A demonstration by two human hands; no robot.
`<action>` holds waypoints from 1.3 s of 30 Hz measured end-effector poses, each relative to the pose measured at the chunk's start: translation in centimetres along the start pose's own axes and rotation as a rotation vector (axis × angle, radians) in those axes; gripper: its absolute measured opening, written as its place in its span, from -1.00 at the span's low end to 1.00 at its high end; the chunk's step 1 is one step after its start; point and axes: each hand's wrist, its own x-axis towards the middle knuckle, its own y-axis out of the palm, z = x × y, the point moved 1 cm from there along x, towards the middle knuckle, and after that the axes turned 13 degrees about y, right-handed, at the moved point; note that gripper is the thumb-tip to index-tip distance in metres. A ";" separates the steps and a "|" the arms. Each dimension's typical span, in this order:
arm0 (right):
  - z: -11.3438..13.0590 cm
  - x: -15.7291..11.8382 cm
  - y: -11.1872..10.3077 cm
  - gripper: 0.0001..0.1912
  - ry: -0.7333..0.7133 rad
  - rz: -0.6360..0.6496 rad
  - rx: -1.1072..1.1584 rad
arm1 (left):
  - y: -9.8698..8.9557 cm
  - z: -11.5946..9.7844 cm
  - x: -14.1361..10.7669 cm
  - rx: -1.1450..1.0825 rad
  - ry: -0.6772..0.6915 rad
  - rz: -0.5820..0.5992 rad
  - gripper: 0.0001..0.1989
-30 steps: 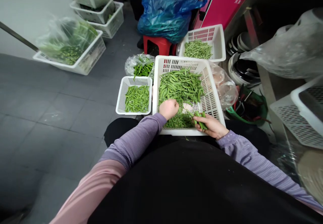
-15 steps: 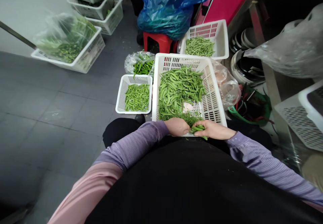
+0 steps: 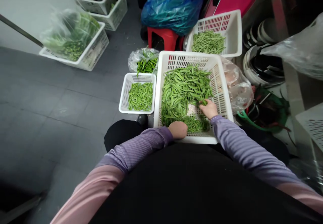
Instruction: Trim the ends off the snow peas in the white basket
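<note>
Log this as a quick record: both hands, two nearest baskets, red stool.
Left hand: at near end of large white basket; grip hidden
Right hand: fingertips at pea pods
Large white basket: pea pods, green trimmings
Small white basket: left of large one, holding green pods
Red stool: behind large white basket, below blue plastic bag

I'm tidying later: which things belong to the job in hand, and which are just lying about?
Seemingly in use:
large white basket
pea pods inside it
stringy green scraps
probably small white basket

Seemingly just nearby:
stacked baskets
red stool
green container
bagged greens
</note>
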 end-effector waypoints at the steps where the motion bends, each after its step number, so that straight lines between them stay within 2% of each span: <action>1: -0.2 1.0 0.6 -0.75 -0.028 -0.027 -0.167 | 0.2 0.2 0.0 0.013 0.000 -0.010 -0.67; 2: -0.3 1.7 1.1 -0.74 -0.050 -0.026 -0.279 | 0.2 0.3 -0.1 0.017 0.003 -0.040 -0.59; 4: -0.6 2.4 1.9 -0.73 -0.068 0.005 -0.340 | 0.2 0.5 -0.1 0.025 0.014 -0.080 -0.49; 7: -0.6 2.5 2.4 -0.74 -0.051 0.030 -0.320 | 0.1 0.7 0.0 0.034 0.052 0.009 -0.60; 9: -0.3 2.4 2.2 -0.75 -0.012 0.052 -0.289 | 0.0 0.7 0.1 0.030 0.048 0.026 -0.69; 11: 0.1 2.1 1.5 -0.77 0.038 0.106 -0.230 | -0.4 0.7 0.1 0.015 -0.009 -0.047 -0.72; 14: 0.4 0.3 0.1 -0.79 0.087 0.251 -0.101 | -1.2 0.8 0.1 -0.061 -0.139 -0.248 -0.71; 17: 0.3 -3.0 -1.1 -0.77 0.133 0.483 0.185 | -1.8 0.6 0.2 -0.313 -0.173 -0.399 -0.74; 20: 0.3 -6.4 -1.6 -0.77 0.272 0.769 0.713 | -1.8 -0.2 0.4 -0.720 -0.137 -0.376 -0.76; 22: 0.5 -8.1 -1.7 -0.79 0.363 0.858 0.918 | -1.6 -0.8 0.3 -0.858 -0.109 -0.379 -0.76; 25: 0.9 -9.7 -1.7 -0.82 0.428 0.876 1.005 | -1.2 -1.2 -0.1 -0.704 -0.043 -0.516 -0.77; 28: 1.2 -10.7 -1.8 -0.81 0.427 0.842 1.063 | -1.2 -1.2 -0.8 -0.292 0.010 -0.615 -0.77; 30: 1.3 -11.2 -1.8 -0.76 0.406 0.788 1.043 | -1.3 -1.1 -1.3 -0.028 0.027 -0.581 -0.77; 32: 1.3 -11.5 -1.9 -0.71 0.339 0.690 0.948 | -1.4 -1.2 -1.7 0.146 0.064 -0.494 -0.75; 34: 1.3 -11.8 -2.0 -0.67 0.248 0.589 0.821 | -1.5 -1.5 -2.0 0.222 0.133 -0.414 -0.73; 36: 1.4 -12.0 -2.3 -0.66 0.186 0.561 0.741 | -1.5 -1.9 -2.2 0.216 0.191 -0.383 -0.74; 39: 1.5 -12.2 -3.2 -0.68 0.187 0.719 0.702 | -1.5 -2.2 -2.1 0.079 0.258 -0.415 -0.76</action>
